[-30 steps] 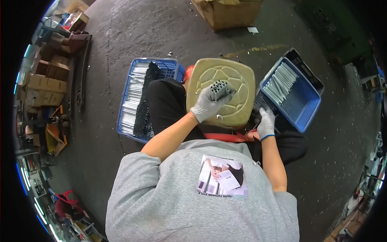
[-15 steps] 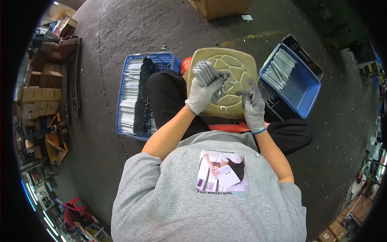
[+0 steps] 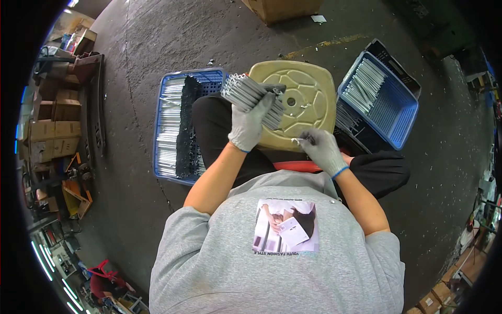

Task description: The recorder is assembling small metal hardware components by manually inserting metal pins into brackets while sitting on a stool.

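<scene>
Your left hand [image 3: 250, 125], gloved, has its fingers [image 3: 264, 104] wrapped tight around a bundle of thin metal rods [image 3: 248, 94], held just above the left part of the tan stool seat [image 3: 308, 89] that serves as your surface. Your right hand [image 3: 321, 149], also gloved, rests at the near edge of the seat with its fingers [image 3: 308, 138] pinching 1 or 2 loose rods [image 3: 297, 140]. The step in hand appears to be gathering strays into the bundle; the next move would call for bringing the pinched pieces level with the bundle ends so that they slide in parallel. To the left, a blue crate [image 3: 166, 125] holds rows of rods beside a dark mass of parts [image 3: 185, 131]; to the right, a second blue crate [image 3: 402, 112] holds more rods. A cardboard box [image 3: 282, 8] stands far off. Your black-clad knees flank the stool closely, leaving little room between seat and crates.
</scene>
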`<state>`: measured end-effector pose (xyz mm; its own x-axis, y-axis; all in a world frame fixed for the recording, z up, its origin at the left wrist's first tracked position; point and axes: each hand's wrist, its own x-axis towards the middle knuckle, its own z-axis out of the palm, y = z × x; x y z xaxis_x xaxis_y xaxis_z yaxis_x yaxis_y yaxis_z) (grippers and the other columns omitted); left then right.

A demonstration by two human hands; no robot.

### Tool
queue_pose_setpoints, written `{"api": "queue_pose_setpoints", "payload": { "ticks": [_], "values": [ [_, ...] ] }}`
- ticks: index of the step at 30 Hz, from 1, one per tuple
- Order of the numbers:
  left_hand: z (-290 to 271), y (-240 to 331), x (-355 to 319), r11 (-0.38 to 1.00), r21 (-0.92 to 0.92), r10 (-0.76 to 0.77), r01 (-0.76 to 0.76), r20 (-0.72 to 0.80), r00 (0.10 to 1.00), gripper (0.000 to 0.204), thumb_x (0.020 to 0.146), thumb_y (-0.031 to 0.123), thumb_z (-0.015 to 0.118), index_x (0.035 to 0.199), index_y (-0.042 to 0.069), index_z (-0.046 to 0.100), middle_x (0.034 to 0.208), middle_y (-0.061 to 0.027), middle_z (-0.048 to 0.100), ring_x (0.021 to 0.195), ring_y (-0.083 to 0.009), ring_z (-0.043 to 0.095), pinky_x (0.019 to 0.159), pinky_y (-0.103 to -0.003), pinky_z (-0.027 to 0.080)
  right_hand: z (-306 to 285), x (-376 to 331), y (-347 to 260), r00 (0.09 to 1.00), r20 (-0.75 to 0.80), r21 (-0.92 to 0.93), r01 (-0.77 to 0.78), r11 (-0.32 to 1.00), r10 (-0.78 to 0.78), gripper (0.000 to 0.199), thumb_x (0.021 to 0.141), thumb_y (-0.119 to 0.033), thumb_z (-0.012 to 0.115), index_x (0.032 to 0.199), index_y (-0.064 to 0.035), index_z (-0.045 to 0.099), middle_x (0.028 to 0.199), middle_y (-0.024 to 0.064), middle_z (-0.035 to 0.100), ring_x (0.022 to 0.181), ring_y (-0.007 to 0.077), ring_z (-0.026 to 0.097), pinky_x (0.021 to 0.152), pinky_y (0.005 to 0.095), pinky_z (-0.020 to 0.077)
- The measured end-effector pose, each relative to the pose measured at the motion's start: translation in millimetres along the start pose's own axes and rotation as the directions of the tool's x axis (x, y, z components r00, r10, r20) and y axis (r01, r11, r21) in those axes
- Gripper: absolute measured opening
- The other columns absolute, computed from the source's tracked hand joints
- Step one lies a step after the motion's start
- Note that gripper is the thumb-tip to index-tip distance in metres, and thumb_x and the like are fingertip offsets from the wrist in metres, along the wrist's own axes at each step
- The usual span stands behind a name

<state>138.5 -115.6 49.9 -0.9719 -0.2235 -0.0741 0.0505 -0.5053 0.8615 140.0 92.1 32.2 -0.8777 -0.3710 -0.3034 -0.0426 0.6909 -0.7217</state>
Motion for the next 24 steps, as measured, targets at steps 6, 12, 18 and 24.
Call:
{"api": "queue_pose_setpoints", "payload": {
  "ticks": [6, 12, 18, 24],
  "values": [
    [6, 4, 8, 0.984, 0.177, -0.015, 0.0, 0.079, 0.997, 0.021, 0.09, 0.002, 0.063, 0.11, -0.002, 0.063, 0.11, -0.0156, 0.069, 0.094, -0.02, 0.068, 0.082, -0.027, 0.056, -5, 37, 1, 0.931, -0.277, -0.539, 0.056, 0.84, -0.24, 0.04, 0.083, -0.006, 0.062, 0.122, -0.0104, 0.056, 0.105, 0.0103, 0.061, 0.058, 0.0255, 0.059, 0.055, 0.0391, 0.0514],
    [4, 15, 23, 0.977, 0.201, 0.065, -0.067, 0.016, 0.998, 0.023, 0.088, 0.0, 0.066, 0.11, 0.0, 0.064, 0.106, -0.0131, 0.071, 0.088, -0.019, 0.069, 0.078, -0.027, 0.056, -7, -28, 19, 0.724, 0.317, 0.014, 0.643, 0.766, -0.613, 0.026, 0.08, -0.008, 0.064, 0.105, -0.0096, 0.069, 0.109, 0.0091, 0.065, 0.063, 0.0257, 0.062, 0.057, 0.0357, 0.0507],
    [22, 4, 29, 0.968, 0.246, 0.013, -0.045, 0.127, 0.992, 0.021, 0.086, 0.0, 0.068, 0.107, 0.0, 0.065, 0.102, -0.011, 0.072, 0.085, -0.0174, 0.07, 0.075, -0.026, 0.057, -56, -49, 38, 0.991, 0.129, -0.071, -0.014, 0.997, 0.023, 0.021, 0.079, -0.011, 0.068, 0.098, -0.0028, 0.072, 0.09, 0.0064, 0.069, 0.064, 0.0201, 0.06, 0.062, 0.0296, 0.0497],
    [35, -33, 18, 0.883, 0.443, -0.004, -0.158, 0.344, 0.939, 0.018, 0.086, 0.001, 0.068, 0.104, 0.0, 0.067, 0.09, -0.0038, 0.07, 0.076, -0.012, 0.064, 0.069, -0.024, 0.052, -34, -46, 60, 0.984, -0.18, 0.066, 0.027, 0.997, -0.014, 0.029, 0.082, -0.014, 0.068, 0.107, 0.0005, 0.068, 0.078, 0.0044, 0.068, 0.059, 0.0134, 0.054, 0.057, 0.0252, 0.0446]
  ]
}}
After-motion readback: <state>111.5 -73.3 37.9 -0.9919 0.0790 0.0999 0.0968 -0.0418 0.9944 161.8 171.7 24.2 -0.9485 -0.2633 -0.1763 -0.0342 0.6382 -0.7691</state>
